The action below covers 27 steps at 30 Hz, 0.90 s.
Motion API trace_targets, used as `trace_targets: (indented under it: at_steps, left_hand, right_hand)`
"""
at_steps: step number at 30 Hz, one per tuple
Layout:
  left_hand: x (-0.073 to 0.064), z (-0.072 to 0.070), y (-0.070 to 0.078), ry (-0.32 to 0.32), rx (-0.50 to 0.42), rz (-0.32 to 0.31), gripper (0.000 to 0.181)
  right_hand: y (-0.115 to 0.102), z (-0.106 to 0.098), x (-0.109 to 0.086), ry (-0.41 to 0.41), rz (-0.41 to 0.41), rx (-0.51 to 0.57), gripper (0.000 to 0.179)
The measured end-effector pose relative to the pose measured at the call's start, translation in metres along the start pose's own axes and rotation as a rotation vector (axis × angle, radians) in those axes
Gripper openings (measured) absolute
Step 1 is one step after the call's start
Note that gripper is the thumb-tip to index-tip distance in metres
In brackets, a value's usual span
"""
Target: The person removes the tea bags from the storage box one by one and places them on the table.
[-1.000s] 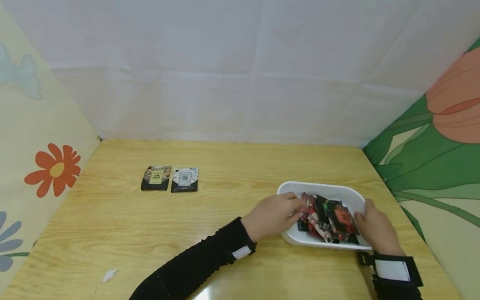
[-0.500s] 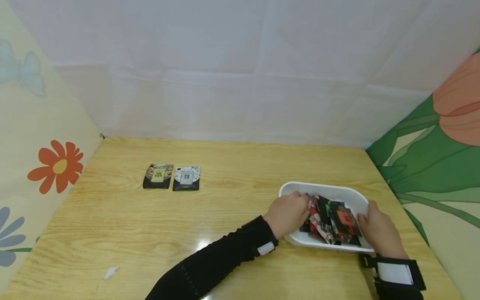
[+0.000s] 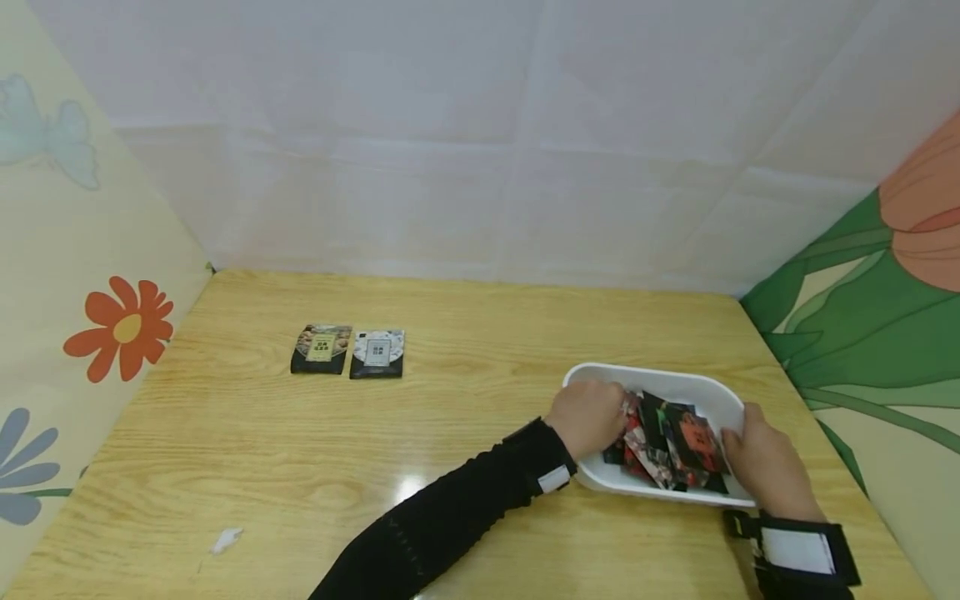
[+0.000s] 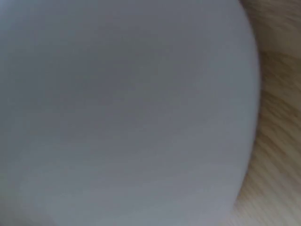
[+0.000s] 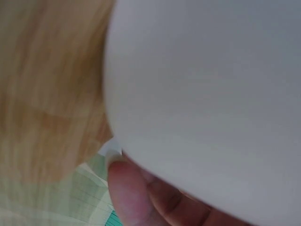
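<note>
A white plastic tub stands at the right of the table in the head view, with several small printed packets heaped inside. My right hand grips its right end, thumb over the rim. In the right wrist view, fingers lie against the tub's outer wall. Over the tub's left end reaches my left hand, knuckles up, beside the left edge of the heap. Its fingertips are mostly hidden, so whether they pinch a packet is unclear. The tub wall fills most of the left wrist view.
Two flat packets, one with a yellow label and one with a grey label, lie side by side at the back left of the wooden table. A white scrap lies near the front left. A white cloth hangs behind.
My left hand has moved slightly right and turned knuckles up, its fingers now largely out of sight beside the heap. My right hand keeps its grip on the tub. The head view has shifted slightly.
</note>
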State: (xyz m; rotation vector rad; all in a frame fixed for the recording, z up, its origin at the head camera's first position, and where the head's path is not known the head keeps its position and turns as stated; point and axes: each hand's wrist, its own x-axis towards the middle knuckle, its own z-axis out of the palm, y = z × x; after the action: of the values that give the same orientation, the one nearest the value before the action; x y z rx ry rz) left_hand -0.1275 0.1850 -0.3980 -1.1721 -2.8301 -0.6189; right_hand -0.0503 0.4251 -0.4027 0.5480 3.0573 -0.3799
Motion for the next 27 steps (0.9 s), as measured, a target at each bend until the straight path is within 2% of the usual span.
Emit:
trace_targets:
  at_steps: [3,7,14,19,22,27]
  left_hand:
    - [0.0004,0.0007,0.0022,-0.001,0.024,-0.008,0.014]
    - [0.0008,0.0020,0.0015,-0.023,-0.001,0.000,0.012]
    - [0.0048,0.0062,-0.0028,-0.069,-0.030,-0.006,0.021]
    - [0.0071,0.0026,-0.0052,-0.110,-0.140,-0.007,0.022]
    - [0.0063,0.0006,-0.0053,-0.113,-0.201,-0.010,0.023]
    - [0.0042,-0.0015,-0.0063,-0.094,-0.250,-0.022,0.020]
  right_hand:
    - [0.0005,-0.0001,-0.0005,-0.002,-0.003,0.003,0.048]
    - [0.0024,0.0006,-0.0001,0.012,-0.028,0.006,0.047]
    - [0.0034,0.0003,0.0006,0.007,-0.036,0.014,0.047]
    - [0.0023,-0.0013,0.0008,0.005,-0.030,0.016,0.048]
    - [0.0020,-0.0014,-0.0002,-0.006,-0.014,0.018,0.048]
    - [0.0016,-0.0012,-0.0002,-0.008,-0.009,0.018,0.048]
